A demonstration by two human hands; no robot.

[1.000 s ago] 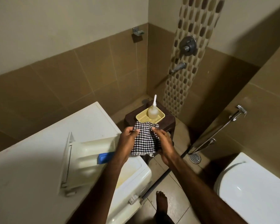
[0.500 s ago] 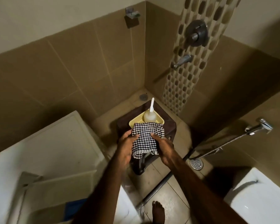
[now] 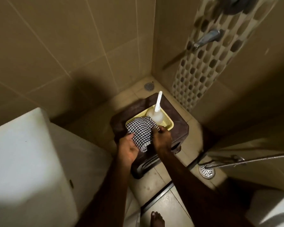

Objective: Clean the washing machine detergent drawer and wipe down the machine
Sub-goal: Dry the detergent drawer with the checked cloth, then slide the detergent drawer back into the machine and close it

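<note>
At the bottom edge of the frame I saw a bare foot (image 3: 157, 218) on the floor tiles, with both forearms reaching up toward the centre. To the lower left stood the white washing machine (image 3: 23, 161), its top filling that corner; I could not see the detergent drawer from this angle. Just above centre, my left hand (image 3: 129, 149) lay palm up under the near edge of the checked cloth (image 3: 140, 131), fingers loosely curled against the fabric, though I could not tell how firmly it gripped. My right hand (image 3: 161, 138) pinched the cloth's right edge between thumb and fingers. The cloth draped half over the near rim of a yellow tray (image 3: 168, 123) and half over the front of the brown stool (image 3: 179, 133) that carried the tray. In the tray, just beyond the cloth, stood a translucent bottle (image 3: 156, 116) with a long white nozzle, upright. Farther back, a floor drain (image 3: 148, 86) sat in the corner of the floor. At the right, another drain (image 3: 206, 171) lay under a metal hose (image 3: 252, 159). A wall tap (image 3: 206, 37) showed at the upper right.
</note>
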